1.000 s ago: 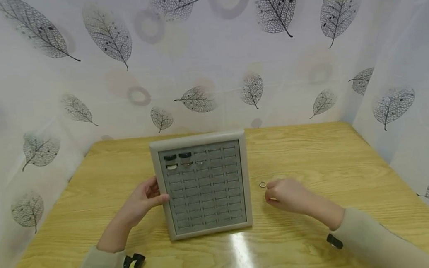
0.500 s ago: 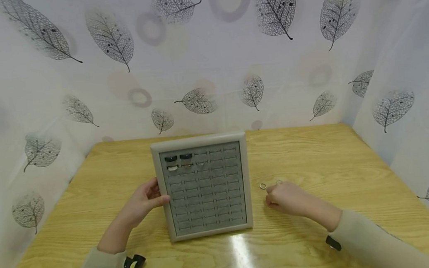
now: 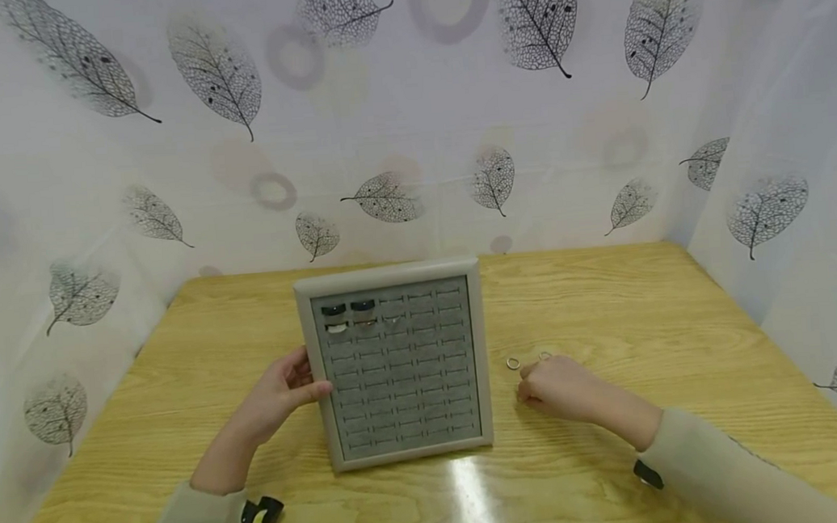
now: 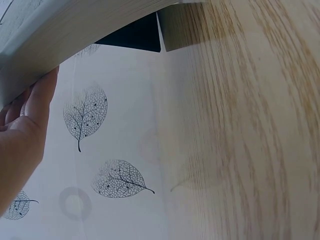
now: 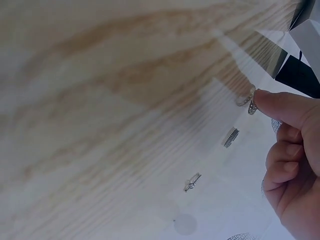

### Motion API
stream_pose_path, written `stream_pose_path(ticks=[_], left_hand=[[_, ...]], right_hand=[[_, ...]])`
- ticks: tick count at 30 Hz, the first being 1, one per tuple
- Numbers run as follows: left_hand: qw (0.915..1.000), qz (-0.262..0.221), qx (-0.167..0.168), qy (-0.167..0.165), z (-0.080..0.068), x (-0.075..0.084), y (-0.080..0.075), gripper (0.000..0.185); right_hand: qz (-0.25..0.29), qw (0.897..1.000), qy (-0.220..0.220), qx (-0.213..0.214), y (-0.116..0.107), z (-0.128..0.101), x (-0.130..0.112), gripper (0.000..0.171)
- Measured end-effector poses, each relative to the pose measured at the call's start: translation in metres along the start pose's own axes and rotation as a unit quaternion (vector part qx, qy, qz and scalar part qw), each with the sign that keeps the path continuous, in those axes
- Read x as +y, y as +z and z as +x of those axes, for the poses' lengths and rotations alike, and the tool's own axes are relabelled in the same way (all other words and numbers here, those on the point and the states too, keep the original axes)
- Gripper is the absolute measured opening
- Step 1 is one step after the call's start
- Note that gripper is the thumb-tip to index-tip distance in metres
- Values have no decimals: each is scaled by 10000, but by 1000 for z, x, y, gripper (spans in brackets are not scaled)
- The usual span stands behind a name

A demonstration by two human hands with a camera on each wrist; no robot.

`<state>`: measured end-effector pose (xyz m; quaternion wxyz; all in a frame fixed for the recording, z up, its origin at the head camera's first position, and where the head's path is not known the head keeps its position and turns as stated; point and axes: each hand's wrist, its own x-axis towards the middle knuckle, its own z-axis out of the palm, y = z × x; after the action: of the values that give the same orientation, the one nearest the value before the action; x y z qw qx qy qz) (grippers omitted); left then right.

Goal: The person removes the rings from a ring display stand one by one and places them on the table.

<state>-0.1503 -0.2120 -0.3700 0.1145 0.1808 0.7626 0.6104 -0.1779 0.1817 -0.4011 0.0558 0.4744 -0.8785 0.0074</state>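
My left hand (image 3: pixel 275 397) grips the left edge of the grey ring tray (image 3: pixel 399 362), thumb curled over the frame and fingers behind it, so that the tray stands propped and tilted near the middle of the wooden tabletop (image 3: pixel 648 310). Two dark rings (image 3: pixel 346 306) sit in the tray's top row at its left corner, with paler rings (image 3: pixel 361 324) in the row just below.

My right hand (image 3: pixel 554 385) rests on the tabletop just beside the tray's right edge, fingers curled. In the right wrist view my forefinger (image 5: pixel 282 106) tip presses on a small silver ring (image 5: pixel 250 100) lying on the wood; whether the thumb closes the pinch I cannot tell. A banded ring (image 5: pixel 230 137) and a stone-set ring (image 5: pixel 191 182) lie loose on the tabletop near it, well apart from each other. From the head view, one loose ring (image 3: pixel 513 362) shows just beyond my knuckles, toward the tabletop's far edge.
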Motion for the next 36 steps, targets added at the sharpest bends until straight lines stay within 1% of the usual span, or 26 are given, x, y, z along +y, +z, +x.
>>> stream_pose_path(ticks=[7, 24, 31, 33, 36], left_hand=[[10000, 7, 7, -37, 0, 0, 0, 63], [10000, -11, 2, -70, 0, 1, 0, 62], [10000, -1, -23, -51, 0, 2, 0, 62], [10000, -5, -30, -62, 0, 2, 0, 63], [10000, 2, -22, -93, -1, 1, -1, 63]], right_hand=[[-17, 10000, 58, -75, 1, 1, 0, 33], [-109, 9999, -16, 40, 4, 1, 2, 30], [-31, 10000, -46, 73, 2, 0, 1, 29], [-15, 9999, -60, 128, 2, -1, 1, 26], [49, 9994, -44, 327, 0, -1, 1, 19]])
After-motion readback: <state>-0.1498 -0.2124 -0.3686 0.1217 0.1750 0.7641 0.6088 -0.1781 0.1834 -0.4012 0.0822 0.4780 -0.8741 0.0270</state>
